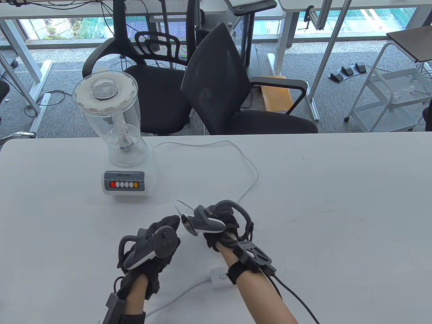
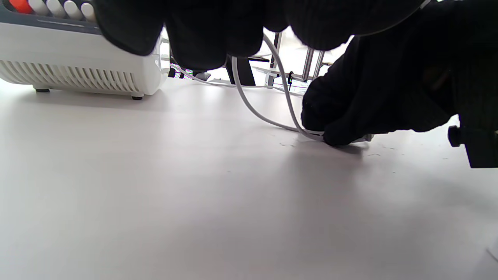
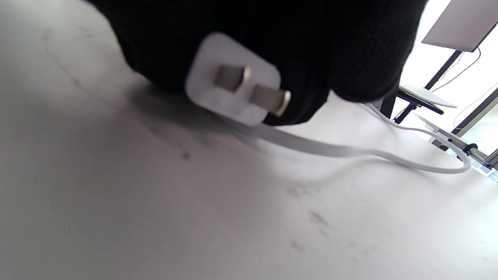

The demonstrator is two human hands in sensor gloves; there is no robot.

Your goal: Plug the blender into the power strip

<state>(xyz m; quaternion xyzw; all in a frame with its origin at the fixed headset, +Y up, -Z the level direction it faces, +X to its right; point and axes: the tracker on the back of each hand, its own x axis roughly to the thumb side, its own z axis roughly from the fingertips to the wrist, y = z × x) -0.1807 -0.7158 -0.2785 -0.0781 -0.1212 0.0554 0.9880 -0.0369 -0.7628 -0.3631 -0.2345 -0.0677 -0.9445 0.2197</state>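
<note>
I see the white two-pronged plug [image 3: 233, 83] gripped in my right hand [image 1: 219, 224], low over the white table [image 1: 337, 202], at about 4 o'clock from the clear-jar blender with its white base [image 1: 121, 162]. Its white cord [image 1: 249, 168] loops back toward the blender. My left hand [image 1: 152, 249] rests curled just at 8 o'clock of the right; I cannot tell whether it holds anything. The white power strip [image 1: 219, 278] lies at 6 o'clock, under my right wrist.

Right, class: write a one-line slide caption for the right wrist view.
Gloved right hand grips the white two-prong plug just above the table, cord trailing behind.
</note>
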